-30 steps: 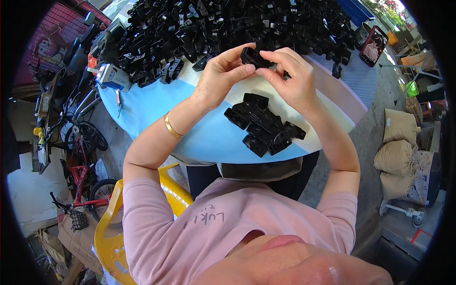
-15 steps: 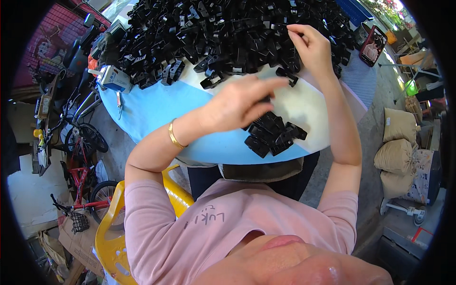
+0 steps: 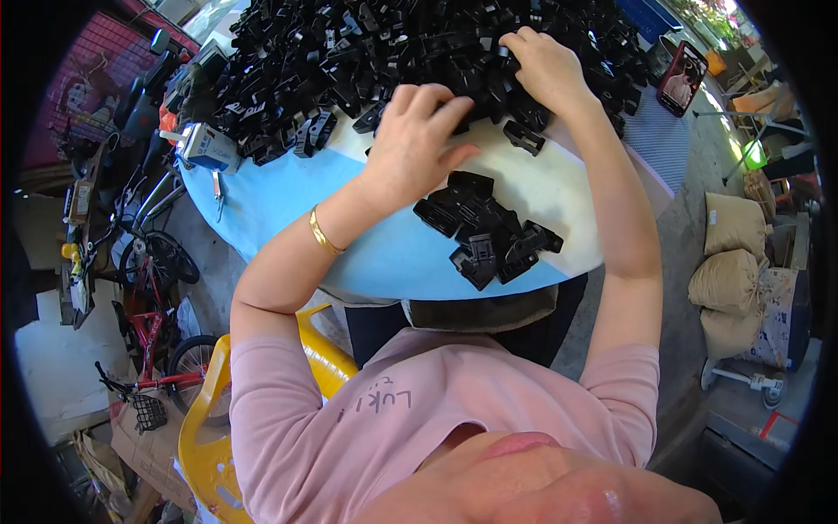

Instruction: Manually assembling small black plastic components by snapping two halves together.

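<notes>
Left hand (image 3: 417, 148) hovered over the near edge of the large heap of black plastic parts (image 3: 384, 52), fingers loosely spread and curled downward, back of hand toward camera. Could not tell whether anything lay under the palm; no part seen gripped. Gold bangle (image 3: 325, 234) on that wrist.

Right hand (image 3: 543, 65) reached farther out, into the heap itself, fingers bent down among the parts and touching them. Grip hidden by the knuckles, so could not tell whether it had closed on a piece.

Heap covered the far half of the round counter (image 3: 288, 205), whose top showed light blue and white. A small separate cluster of black plastic parts (image 3: 489, 231) lay on the counter's near side, below the left hand and apart from it. One lone part (image 3: 524, 137) sat between cluster and heap.

Small blue-and-white box (image 3: 208, 145) on the counter's left rim. Yellow plastic chair (image 3: 205, 419) under the person. Red bicycle (image 3: 144, 349) at left, filled sacks (image 3: 731, 262) at right on the ground.
</notes>
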The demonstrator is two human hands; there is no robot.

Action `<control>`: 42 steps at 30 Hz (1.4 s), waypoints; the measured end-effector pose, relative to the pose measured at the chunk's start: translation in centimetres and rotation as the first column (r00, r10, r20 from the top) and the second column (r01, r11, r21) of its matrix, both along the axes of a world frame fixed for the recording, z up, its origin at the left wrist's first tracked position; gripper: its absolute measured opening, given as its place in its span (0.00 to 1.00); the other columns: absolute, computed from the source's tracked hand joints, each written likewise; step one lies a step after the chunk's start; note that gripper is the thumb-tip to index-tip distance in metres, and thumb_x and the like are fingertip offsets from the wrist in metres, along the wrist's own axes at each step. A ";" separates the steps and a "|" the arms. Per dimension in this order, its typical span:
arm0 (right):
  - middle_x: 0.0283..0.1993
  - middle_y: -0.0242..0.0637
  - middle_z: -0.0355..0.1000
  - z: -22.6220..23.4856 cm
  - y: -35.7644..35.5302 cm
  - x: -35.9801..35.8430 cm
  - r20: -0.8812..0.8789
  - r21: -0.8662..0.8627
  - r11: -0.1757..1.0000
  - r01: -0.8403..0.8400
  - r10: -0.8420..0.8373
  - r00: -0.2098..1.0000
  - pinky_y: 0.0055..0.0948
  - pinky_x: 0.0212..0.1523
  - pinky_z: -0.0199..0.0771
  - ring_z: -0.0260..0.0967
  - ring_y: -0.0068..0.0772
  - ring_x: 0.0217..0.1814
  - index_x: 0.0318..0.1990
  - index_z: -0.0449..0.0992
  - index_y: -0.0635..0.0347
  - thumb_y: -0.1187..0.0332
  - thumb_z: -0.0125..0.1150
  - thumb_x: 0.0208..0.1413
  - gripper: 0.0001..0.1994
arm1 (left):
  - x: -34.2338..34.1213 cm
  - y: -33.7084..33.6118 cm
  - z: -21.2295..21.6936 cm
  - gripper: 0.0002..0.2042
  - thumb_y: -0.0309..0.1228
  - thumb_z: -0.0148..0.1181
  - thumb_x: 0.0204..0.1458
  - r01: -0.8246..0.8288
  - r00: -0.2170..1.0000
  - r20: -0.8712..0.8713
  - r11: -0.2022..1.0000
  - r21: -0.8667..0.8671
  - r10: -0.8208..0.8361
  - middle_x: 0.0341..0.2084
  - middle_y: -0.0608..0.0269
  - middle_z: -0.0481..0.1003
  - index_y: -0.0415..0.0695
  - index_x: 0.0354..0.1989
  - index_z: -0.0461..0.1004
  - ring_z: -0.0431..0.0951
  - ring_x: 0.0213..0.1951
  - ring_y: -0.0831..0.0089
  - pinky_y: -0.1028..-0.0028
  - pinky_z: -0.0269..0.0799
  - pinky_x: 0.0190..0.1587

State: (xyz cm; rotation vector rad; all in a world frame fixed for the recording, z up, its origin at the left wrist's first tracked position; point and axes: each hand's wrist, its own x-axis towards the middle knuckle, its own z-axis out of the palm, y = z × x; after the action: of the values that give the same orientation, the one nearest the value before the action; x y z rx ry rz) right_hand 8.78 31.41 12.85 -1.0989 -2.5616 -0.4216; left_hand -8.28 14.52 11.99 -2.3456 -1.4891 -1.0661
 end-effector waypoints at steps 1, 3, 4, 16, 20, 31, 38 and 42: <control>0.41 0.29 0.69 -0.1 0.0 0.0 0.019 0.063 0.998 -0.015 0.014 1.000 0.32 0.42 0.72 0.68 0.34 0.44 0.47 0.72 0.48 0.71 0.57 0.48 0.16 | -0.1 0.4 -0.4 0.20 0.36 0.66 0.38 0.009 1.000 0.000 1.000 0.002 -0.009 0.40 0.58 0.68 0.45 0.42 0.73 0.65 0.42 0.59 0.65 0.64 0.44; 0.40 0.29 0.70 0.0 -0.3 0.7 -0.059 0.098 0.995 -0.011 0.017 0.998 0.32 0.42 0.72 0.68 0.33 0.44 0.47 0.72 0.48 0.71 0.58 0.47 0.17 | 0.0 1.1 -1.0 0.19 0.31 0.64 0.38 -0.073 0.990 -0.120 0.997 0.007 0.073 0.45 0.58 0.65 0.47 0.43 0.73 0.64 0.45 0.60 0.66 0.63 0.45; 0.38 0.28 0.71 0.2 -0.6 0.9 -0.136 0.129 0.991 -0.020 0.038 0.990 0.31 0.42 0.72 0.67 0.32 0.45 0.46 0.72 0.48 0.70 0.60 0.46 0.17 | 0.0 1.1 -1.2 0.19 0.31 0.64 0.38 -0.067 0.990 -0.120 0.998 0.007 0.068 0.45 0.58 0.65 0.47 0.43 0.73 0.64 0.45 0.60 0.66 0.63 0.45; 0.34 0.28 0.66 1.7 -8.9 -0.2 -0.873 -0.337 0.612 -0.716 0.081 0.480 0.13 0.27 0.65 0.61 0.13 0.26 0.51 0.71 0.59 0.73 0.50 0.58 0.13 | 0.0 1.1 -0.5 0.32 0.17 0.63 0.33 0.049 0.939 0.343 0.995 -0.091 -0.015 0.45 0.51 0.61 0.41 0.53 0.59 0.67 0.45 0.55 0.69 0.70 0.46; 0.37 0.29 0.67 0.0 -9.3 -1.2 -0.891 -0.276 0.613 -0.741 0.125 0.436 0.14 0.33 0.68 0.64 0.14 0.30 0.50 0.71 0.61 0.76 0.50 0.56 0.14 | 0.0 0.8 -0.3 0.30 0.18 0.64 0.38 0.205 0.777 0.628 0.960 -0.190 -0.042 0.45 0.56 0.62 0.38 0.53 0.60 0.71 0.44 0.70 0.75 0.73 0.45; 0.42 0.32 0.71 1.1 -10.5 -0.2 -0.856 -0.317 0.625 -0.713 0.134 0.499 0.19 0.40 0.72 0.69 0.18 0.41 0.44 0.74 0.64 0.79 0.58 0.50 0.12 | -1.0 0.5 0.2 0.23 0.21 0.61 0.46 0.640 0.110 0.988 0.753 -0.152 0.107 0.38 0.61 0.74 0.37 0.53 0.65 0.74 0.40 0.76 0.75 0.73 0.45; 0.43 0.37 0.73 0.8 -10.3 -0.3 -0.922 -0.344 0.600 -0.722 -0.072 0.380 0.20 0.45 0.71 0.71 0.24 0.44 0.46 0.72 0.64 0.79 0.58 0.50 0.14 | -0.4 0.0 0.8 0.16 0.23 0.55 0.53 0.643 0.110 0.977 0.737 -0.209 0.181 0.38 0.62 0.74 0.40 0.51 0.68 0.75 0.40 0.75 0.72 0.73 0.46; 0.41 0.38 0.74 1.2 -11.1 -0.7 -0.923 -0.311 0.649 -0.694 -0.032 0.383 0.20 0.46 0.70 0.72 0.25 0.44 0.49 0.69 0.64 0.79 0.59 0.49 0.17 | -0.3 0.2 -0.2 0.19 0.21 0.61 0.47 0.593 0.155 0.982 0.784 -0.183 0.111 0.37 0.62 0.76 0.40 0.50 0.69 0.75 0.39 0.77 0.75 0.72 0.45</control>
State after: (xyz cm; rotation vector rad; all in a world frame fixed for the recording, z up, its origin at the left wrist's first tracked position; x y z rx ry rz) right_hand 8.08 20.32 14.09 -0.5480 -1.7854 1.0770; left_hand -8.56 14.74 11.76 -2.2223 -1.8739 -3.1311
